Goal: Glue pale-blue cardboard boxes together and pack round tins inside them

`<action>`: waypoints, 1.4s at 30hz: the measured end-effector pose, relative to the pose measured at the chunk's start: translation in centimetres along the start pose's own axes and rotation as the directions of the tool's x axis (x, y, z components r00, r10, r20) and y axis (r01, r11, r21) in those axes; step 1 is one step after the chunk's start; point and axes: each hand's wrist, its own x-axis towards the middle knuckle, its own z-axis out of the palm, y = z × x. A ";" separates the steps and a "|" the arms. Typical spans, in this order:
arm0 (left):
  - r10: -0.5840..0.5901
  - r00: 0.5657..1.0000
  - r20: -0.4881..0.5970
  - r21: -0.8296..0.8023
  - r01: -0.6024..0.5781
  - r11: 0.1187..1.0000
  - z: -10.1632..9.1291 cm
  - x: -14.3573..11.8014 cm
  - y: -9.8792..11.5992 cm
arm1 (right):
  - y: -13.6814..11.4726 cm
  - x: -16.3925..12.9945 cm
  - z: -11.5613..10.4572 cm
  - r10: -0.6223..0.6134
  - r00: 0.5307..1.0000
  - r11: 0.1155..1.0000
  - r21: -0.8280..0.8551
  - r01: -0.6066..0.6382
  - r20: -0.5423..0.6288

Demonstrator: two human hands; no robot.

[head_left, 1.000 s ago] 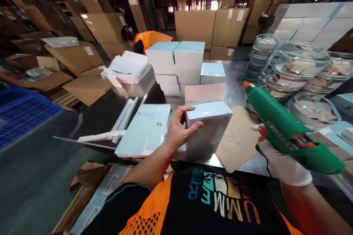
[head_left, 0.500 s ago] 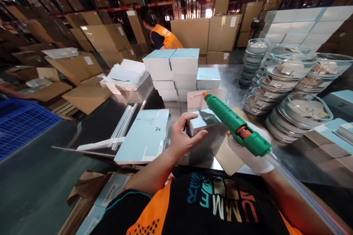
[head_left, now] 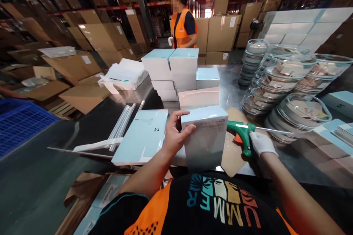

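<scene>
Holding a pale blue box (head_left: pixel 205 136) upright at the near edge of the steel table (head_left: pixel 91 117), the bare left hand (head_left: pixel 176 134) has its fingers wrapped round the box's left side and top corner, clamped on it. Half a second ago the green glue gun (head_left: pixel 242 132) was up over the open box with its nozzle on the flap; now it's down on the brown cardboard sheet (head_left: pixel 233 154) just right of the box, lying on its side, and the box top looks closed. The gloved right hand (head_left: pixel 261 144) is closed around the gun's handle, so it's parked rather than let go. My read: the gluing on this box is done and the flap is being pressed shut.

Just left of the box there's a flat pale blue carton blank (head_left: pixel 142 136), with some clear glue sticks (head_left: pixel 122 121) beside it. Behind the box sits an open white box (head_left: pixel 198 97), then a stack of finished blue boxes (head_left: pixel 172 73). To the right, well apart from the hands, are stacks of round glass dishes (head_left: pixel 286 80). Furthest back, a co-worker in an orange vest (head_left: pixel 183 25) is now standing upright by the brown cartons; a second ago they were bent over.
</scene>
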 end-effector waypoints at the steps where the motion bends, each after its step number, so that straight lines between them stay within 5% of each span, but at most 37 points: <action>1: -0.005 1.000 0.005 -0.010 0.005 1.000 0.1 0.0 0.0 | -0.1 0.0 0.1 -0.011 0.999 1.000 -0.023 0.010 -0.042; 4: -0.003 1.000 0.027 -0.022 0.003 1.000 0.6 0.0 -0.2 | -2.8 -1.2 0.9 -0.120 0.991 0.981 0.148 0.127 -0.059; 8: 0.011 0.995 0.103 -0.010 -0.010 1.000 1.3 -0.1 -0.3 | -9.8 -4.0 2.1 -0.415 0.899 0.762 0.593 0.262 0.137; 12: 0.024 0.985 0.172 -0.009 -0.023 1.000 1.2 -0.1 -0.7 | -13.3 -5.0 2.0 -0.474 0.855 0.764 0.580 0.281 0.210; 19: 0.243 0.970 0.032 -0.133 -0.237 0.962 1.5 0.8 -2.3 | -10.7 -4.7 0.4 -0.687 0.705 0.698 0.430 0.573 0.176; 25: 0.360 0.890 0.280 -0.077 -0.353 0.933 1.0 2.0 -1.3 | -10.2 -5.7 -0.1 -0.820 0.558 0.551 0.442 0.708 0.130; 33: 0.480 0.828 0.289 -0.112 -0.469 0.876 0.9 2.0 -0.9 | -9.9 -5.7 -0.7 -0.822 0.543 0.554 0.460 0.694 0.171; 36: 0.407 0.810 0.422 -0.044 -0.430 0.902 0.0 2.9 0.6 | -9.5 -6.1 -0.1 -0.848 0.510 0.522 0.409 0.749 0.147; 39: 0.240 0.696 0.677 0.176 -0.469 0.866 -0.1 4.3 3.3 | -9.6 -6.8 0.9 -0.899 0.410 0.439 0.290 0.851 0.155; 42: 0.125 0.490 0.862 0.214 -0.577 0.788 0.9 4.8 5.9 | -10.0 -7.2 0.8 -0.936 0.278 0.326 0.236 0.915 0.216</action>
